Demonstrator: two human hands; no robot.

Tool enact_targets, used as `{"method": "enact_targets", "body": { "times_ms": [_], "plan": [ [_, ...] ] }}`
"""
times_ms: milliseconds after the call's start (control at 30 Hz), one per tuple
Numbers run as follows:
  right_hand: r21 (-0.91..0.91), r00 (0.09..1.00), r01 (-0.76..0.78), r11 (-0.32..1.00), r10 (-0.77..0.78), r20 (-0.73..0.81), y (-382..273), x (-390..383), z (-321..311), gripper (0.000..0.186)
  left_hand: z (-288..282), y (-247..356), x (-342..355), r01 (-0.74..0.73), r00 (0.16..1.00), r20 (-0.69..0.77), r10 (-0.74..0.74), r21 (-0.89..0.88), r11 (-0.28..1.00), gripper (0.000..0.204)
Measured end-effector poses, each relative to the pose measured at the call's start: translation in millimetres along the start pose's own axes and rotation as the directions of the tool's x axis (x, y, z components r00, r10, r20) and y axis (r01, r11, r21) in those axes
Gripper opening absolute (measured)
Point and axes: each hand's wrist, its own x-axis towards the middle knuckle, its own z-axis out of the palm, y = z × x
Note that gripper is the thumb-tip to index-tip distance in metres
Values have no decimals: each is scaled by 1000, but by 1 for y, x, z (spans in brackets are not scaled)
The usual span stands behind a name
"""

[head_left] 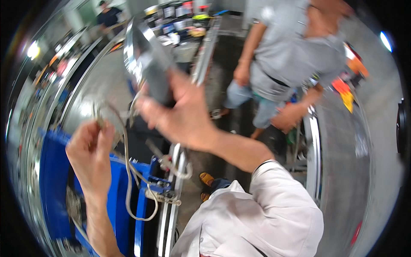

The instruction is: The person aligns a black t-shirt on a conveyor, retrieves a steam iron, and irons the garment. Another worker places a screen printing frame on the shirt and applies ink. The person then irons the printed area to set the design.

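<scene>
My right hand (182, 113) is raised in the middle of the view and grips a grey, shiny metal tool (147, 64) that points up and left; the picture is blurred, so I cannot tell what kind of tool it is. My left hand (90, 152) is lower left, fingers pinched on a thin pale cable (128, 171) that runs up toward the tool and loops down over the blue frame (117, 192). My right sleeve (261, 210) is white.
A person in a grey shirt and shorts (287, 55) stands ahead at the upper right. Shiny curved metal sheets (342, 162) lie at the right and upper left. Another person (109, 17) stands far back. Metal rails (171, 201) run below my hands.
</scene>
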Motion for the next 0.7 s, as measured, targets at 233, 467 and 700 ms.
{"method": "enact_targets", "body": {
  "times_ms": [233, 467, 700],
  "plan": [
    [-93, 977, -213, 973, 209, -53, -8, -110, -25, 34, 60, 5, -58, 40, 992, 122, -12, -228, 973, 13],
    [-186, 923, -385, 904, 372, -98, -2, -160, -80, 48, 135, 24, -78, 358, 880, 459, -120, -478, 802, 10],
    [-237, 812, -579, 780, 524, -256, 2, -183, -176, 52, 234, 70, -91, 231, 807, 590, -17, -289, 929, 16]
  ]
}}
